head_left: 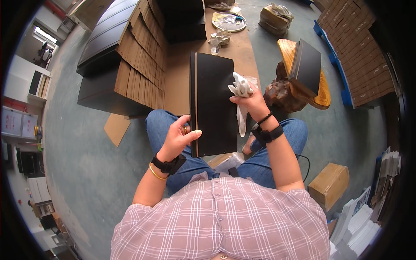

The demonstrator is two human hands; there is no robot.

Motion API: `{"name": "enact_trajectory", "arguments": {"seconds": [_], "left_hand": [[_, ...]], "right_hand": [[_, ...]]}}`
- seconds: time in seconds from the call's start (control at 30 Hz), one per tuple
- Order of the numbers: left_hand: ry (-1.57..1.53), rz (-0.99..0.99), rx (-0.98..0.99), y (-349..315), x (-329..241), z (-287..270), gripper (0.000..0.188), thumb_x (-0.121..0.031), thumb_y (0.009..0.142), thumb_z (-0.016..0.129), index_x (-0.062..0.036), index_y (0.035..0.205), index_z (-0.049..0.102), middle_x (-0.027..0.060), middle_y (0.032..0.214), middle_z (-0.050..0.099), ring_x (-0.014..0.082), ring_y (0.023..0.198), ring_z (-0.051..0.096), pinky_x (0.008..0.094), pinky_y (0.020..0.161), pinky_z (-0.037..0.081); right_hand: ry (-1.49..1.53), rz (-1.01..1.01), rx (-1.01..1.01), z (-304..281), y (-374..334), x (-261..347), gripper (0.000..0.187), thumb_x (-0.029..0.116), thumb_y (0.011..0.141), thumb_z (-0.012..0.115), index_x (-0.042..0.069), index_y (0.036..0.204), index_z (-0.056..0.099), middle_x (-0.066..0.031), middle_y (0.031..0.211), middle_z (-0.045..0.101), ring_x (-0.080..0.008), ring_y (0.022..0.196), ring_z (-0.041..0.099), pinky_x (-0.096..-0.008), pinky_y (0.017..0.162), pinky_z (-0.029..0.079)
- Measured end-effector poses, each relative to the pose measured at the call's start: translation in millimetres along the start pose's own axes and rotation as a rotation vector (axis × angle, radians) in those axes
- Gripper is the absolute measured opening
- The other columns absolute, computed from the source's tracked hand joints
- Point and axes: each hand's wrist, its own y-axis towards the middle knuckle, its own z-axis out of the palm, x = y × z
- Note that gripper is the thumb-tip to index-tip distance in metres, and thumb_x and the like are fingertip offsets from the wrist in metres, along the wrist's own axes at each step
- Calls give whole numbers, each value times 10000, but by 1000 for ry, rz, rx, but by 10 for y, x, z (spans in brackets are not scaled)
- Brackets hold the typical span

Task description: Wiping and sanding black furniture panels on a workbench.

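Observation:
A black, flat rectangular box (215,104) stands above my lap, with a thin tan strip running along its left side. My left hand (177,138) grips its lower left edge, thumb on the front face and fingers around the side. At the box's right side, my right hand (253,104) is closed around a crumpled white cloth (241,86), part of which hangs down along the edge. Whether the right fingers also hold the box's edge is hard to see.
Tall stacks of black and brown boxes (141,60) rise at the left on a cardboard-covered surface (177,82). To the right, more dark boxes (306,65) lie on a wooden stool (323,93). A brown carton (329,184) sits on the floor; a blue pallet (342,84) bears stacked cartons.

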Motion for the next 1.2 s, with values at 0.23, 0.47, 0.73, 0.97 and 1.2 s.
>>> {"name": "enact_trajectory", "arguments": {"seconds": [0.23,0.47,0.73,0.97,1.2], "left_hand": [[-32,-22,10,-16,-1,-84,380,-8,835,627,15,1188,489,24,949,628,54,776,610,188,678,502],[-11,-28,19,-36,-17,-72,383,-7,834,627,7,1191,489,21,939,630,50,767,610,175,661,493],[-66,9,-44,-20,-27,-11,372,-93,804,694,-13,1129,531,-55,697,557,-2,558,470,148,477,351],[-64,-3,-45,-23,-37,5,363,-106,807,689,-17,1123,533,-55,701,561,-3,561,470,149,475,347],[-99,-18,-51,53,-97,51,300,-95,827,646,-32,1098,535,-60,742,567,-9,576,467,144,471,326]], "right_hand": [[51,23,19,23,-32,21,476,-37,689,758,60,1110,558,19,920,600,-90,824,569,-255,733,470],[-11,18,21,19,-27,42,548,-21,668,782,44,1154,537,-2,983,602,-111,898,569,-265,800,473],[-56,2,22,27,-15,83,580,-29,667,775,42,1182,520,-7,1005,598,-114,918,568,-269,809,473],[-104,18,-6,92,-52,119,551,-16,676,772,48,1168,533,1,987,599,-120,916,574,-277,803,476],[-541,-301,-293,-38,64,19,405,70,750,723,37,1130,586,-133,933,678,-226,858,659,-307,761,505]]}}
